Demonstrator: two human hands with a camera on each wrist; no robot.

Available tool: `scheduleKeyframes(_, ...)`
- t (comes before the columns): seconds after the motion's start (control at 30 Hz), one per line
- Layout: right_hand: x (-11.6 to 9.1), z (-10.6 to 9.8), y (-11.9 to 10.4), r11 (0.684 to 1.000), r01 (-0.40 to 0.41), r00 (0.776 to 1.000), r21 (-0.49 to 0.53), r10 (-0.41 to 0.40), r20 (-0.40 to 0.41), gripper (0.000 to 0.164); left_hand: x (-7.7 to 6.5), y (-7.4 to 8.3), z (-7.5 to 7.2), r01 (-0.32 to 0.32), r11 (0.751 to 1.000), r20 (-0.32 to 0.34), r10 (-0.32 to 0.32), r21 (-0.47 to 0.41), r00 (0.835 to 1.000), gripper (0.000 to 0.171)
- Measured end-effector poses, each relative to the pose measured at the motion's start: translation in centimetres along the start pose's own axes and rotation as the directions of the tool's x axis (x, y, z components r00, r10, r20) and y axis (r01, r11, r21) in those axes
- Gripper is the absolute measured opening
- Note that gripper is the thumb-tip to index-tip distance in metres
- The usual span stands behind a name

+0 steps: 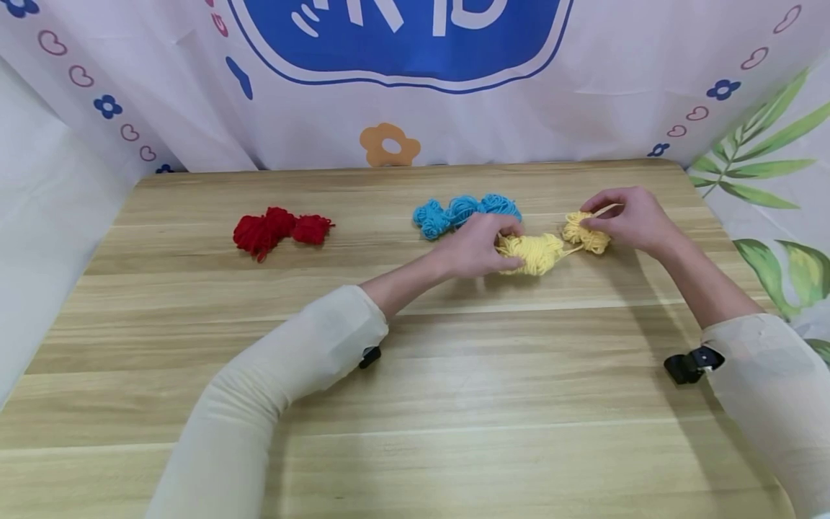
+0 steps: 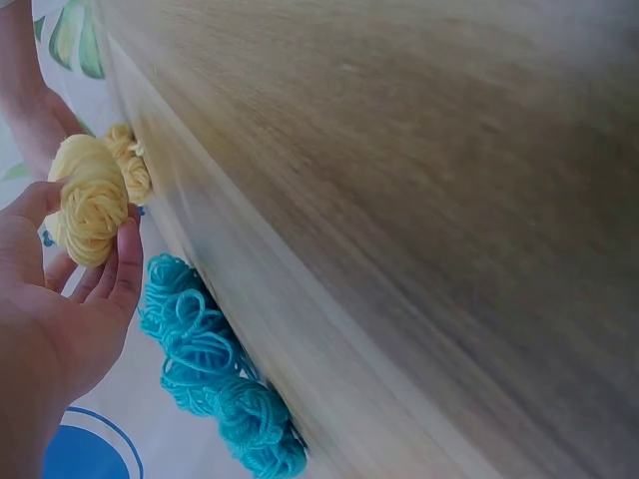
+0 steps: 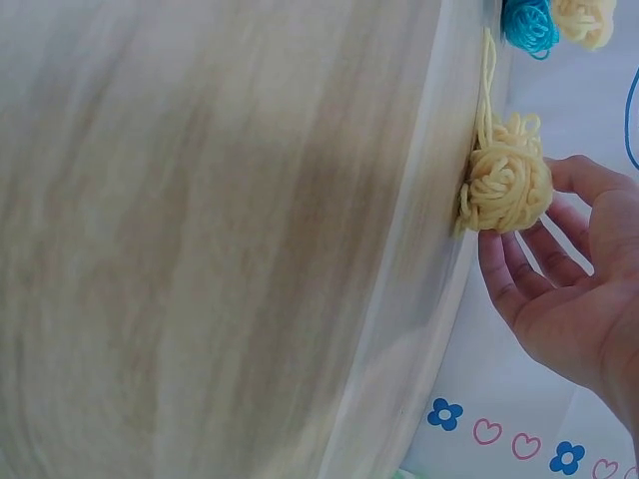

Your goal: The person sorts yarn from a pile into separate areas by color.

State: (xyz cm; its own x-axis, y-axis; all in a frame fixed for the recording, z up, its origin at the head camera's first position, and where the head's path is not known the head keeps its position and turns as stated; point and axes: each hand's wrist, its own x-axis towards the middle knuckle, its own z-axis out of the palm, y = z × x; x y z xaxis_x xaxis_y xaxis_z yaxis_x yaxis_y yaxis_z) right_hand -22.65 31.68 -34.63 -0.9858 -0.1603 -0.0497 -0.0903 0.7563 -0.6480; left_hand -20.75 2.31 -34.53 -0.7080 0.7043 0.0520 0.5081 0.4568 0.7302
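My left hand (image 1: 478,247) grips a bundle of yellow yarn (image 1: 535,255) between thumb and fingers. In the left wrist view this bundle (image 2: 92,203) appears raised off the table. To its right, my right hand (image 1: 632,218) pinches a smaller yellow yarn bundle (image 1: 586,233), which rests on the tabletop in the right wrist view. A loose yellow strand (image 1: 572,250) runs between the two bundles. Just behind my left hand lies a row of blue yarn bundles (image 1: 463,211), partly hidden by the hand.
Red yarn bundles (image 1: 275,228) lie at the left on the wooden table (image 1: 415,404). A printed white cloth (image 1: 311,130) hangs along the table's back edge. Black wrist devices (image 1: 692,365) show at my sleeves.
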Motion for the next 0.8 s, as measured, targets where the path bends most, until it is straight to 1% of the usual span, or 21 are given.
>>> scheduleKeyframes(0.07, 0.02, 0.00, 0.00, 1.000, -0.003, 1.000, 0.000, 0.003, 0.002, 0.031, 0.14, 0.01, 0.10, 0.000, 1.000, -0.003, 0.000, -0.001, 1.000, 0.028)
scheduleKeyframes(0.3, -0.02, 0.07, 0.21, 1.000, 0.008, 1.000, 0.008, -0.008, -0.009, 0.030, 0.60, 0.44, 0.48, 0.028, 1.000, 0.024, -0.028, 0.008, 0.999, 0.031)
scheduleKeyframes(0.5, -0.06, 0.14, 0.30, 1.000, 0.012, 1.000, 0.010, -0.011, -0.015, 0.029, 0.71, 0.63, 0.67, 0.032, 0.999, 0.012, -0.032, 0.018, 0.999, 0.030)
scheduleKeyframes(0.8, 0.16, 0.19, 0.33, 1.000, 0.015, 1.000, 0.007, -0.015, -0.015, 0.029, 0.99, 0.79, 0.59, 0.059, 0.998, 0.026, -0.060, 0.035, 0.998, 0.035)
